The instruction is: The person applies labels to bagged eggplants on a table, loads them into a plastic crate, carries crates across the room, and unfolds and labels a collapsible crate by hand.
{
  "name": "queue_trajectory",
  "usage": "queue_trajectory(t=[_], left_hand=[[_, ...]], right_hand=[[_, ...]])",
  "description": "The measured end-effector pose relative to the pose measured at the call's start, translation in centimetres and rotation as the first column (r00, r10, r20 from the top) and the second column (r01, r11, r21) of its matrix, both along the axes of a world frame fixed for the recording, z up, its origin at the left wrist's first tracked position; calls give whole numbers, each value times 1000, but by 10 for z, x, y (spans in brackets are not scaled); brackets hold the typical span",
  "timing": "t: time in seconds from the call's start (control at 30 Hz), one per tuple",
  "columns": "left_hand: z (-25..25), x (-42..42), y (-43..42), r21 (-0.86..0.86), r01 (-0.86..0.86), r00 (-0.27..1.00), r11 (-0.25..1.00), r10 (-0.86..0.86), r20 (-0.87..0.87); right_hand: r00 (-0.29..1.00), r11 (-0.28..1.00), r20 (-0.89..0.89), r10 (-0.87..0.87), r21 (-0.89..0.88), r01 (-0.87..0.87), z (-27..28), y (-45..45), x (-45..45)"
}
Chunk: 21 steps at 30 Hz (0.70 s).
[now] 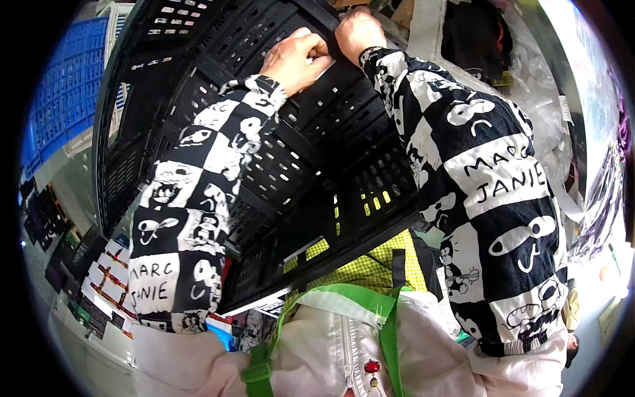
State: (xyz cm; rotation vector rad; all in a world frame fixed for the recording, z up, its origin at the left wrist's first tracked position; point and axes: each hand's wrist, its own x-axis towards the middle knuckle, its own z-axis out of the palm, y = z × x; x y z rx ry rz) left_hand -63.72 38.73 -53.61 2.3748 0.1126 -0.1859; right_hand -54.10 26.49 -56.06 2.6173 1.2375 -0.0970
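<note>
A big black plastic crate (311, 132) with slotted walls lies tilted before me, its inside facing up. My left hand (301, 59) is over the inside of the crate, with fingers curled and thumb pressed in. A small pale bit shows between those fingers, too small to name. At the crate's upper right edge is my right hand (359, 33), closed like a fist with its fingertips hidden. Whether it grips the rim I cannot tell. Black-and-white printed sleeve covers (496, 172) are on both forearms.
To the upper left stands a blue plastic basket (66, 86). Clear plastic wrapping (539, 99) and a dark bag-like item (473, 40) lie on the right. Yellow checked fabric (370, 261) shows below the crate's near edge, close to my green-trimmed apron (344, 291).
</note>
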Motion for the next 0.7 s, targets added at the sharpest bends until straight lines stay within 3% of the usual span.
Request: queue_trajectory(t=[0.07, 0.13, 0.23, 0.3, 0.4, 0.43, 0.5, 0.6, 0.67, 0.7], left_hand=[[4, 3, -12, 93, -129, 983, 987, 140, -116], [-3, 1, -18, 154, -178, 984, 972, 177, 21], [-3, -4, -22, 167, -206, 979, 964, 201, 47], [-2, -9, -24, 185, -193, 981, 964, 184, 69], [-9, -11, -30, 220, -186, 977, 957, 157, 146], [-13, -9, -30, 260, -247, 966, 934, 214, 148], [-17, -5, -30, 272, -310, 948, 911, 277, 153], [-6, -5, -24, 110, -344, 937, 932, 349, -27], [-7, -6, -29, 121, -385, 919, 915, 392, -40], [-7, -7, -33, 162, -394, 918, 905, 395, 29]], right_hand=[[998, 999, -29, -47, 22, 47, 6, 0, -3], [994, 995, -56, -92, 43, 95, 8, 1, -1], [979, 1000, -200, -26, -9, 25, 6, 2, 3], [957, 983, -253, -140, 78, 164, -1, 2, 2], [930, 971, -323, -174, 103, 218, 20, 2, -1], [931, 971, -322, -173, 101, 216, 12, 2, 1], [983, 999, -183, -23, 29, 29, -10, 2, 4], [977, 992, -205, -62, 96, 83, 10, 1, 0], [984, 992, -175, -44, 110, 64, 7, 1, -2], [989, 997, -134, -61, 34, 66, 5, 3, -3]])
